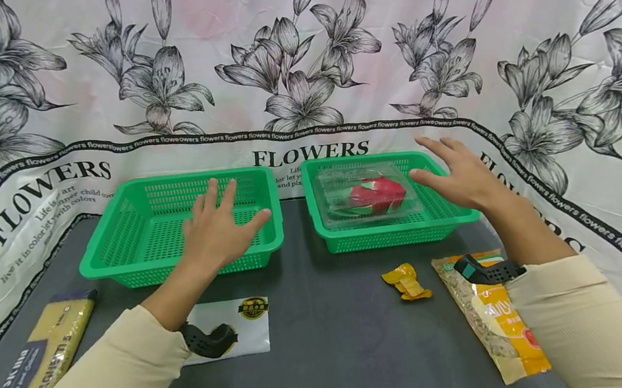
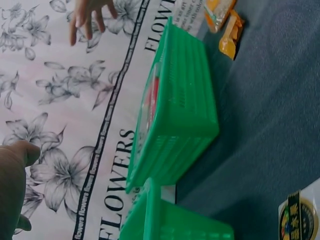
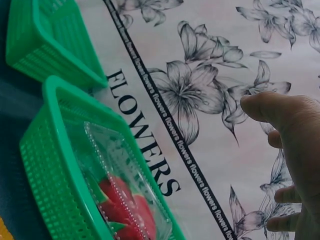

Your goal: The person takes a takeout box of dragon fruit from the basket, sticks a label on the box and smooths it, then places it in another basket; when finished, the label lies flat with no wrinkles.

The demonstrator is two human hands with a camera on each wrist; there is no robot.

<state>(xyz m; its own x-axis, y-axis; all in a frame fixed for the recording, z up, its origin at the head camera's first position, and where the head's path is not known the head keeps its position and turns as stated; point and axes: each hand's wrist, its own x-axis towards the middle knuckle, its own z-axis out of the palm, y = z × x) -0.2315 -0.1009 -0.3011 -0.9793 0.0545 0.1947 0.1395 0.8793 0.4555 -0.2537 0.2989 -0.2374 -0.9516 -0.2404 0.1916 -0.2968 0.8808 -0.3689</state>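
My left hand (image 1: 220,230) hovers over the left green basket (image 1: 167,199), fingers spread and holding nothing. The visible inside of that basket shows only its mesh floor and walls. Over the right end of the right green basket (image 1: 385,238) is my right hand (image 1: 458,174), its fingers extended and also holding nothing. A clear plastic box (image 1: 335,185) lies in this basket, with a red and green dragon fruit (image 1: 377,194) inside it. In the right wrist view, the right hand (image 3: 300,150) is apart from the box (image 3: 95,145).
A spaghetti pack (image 1: 36,360) lies at the left, and a white packet (image 1: 247,339) with a round label lies partly under the left forearm. A small yellow packet (image 1: 407,282) and a yellow food bag (image 1: 497,313) lie at the right. A flower-print curtain (image 1: 294,42) hangs behind the baskets.
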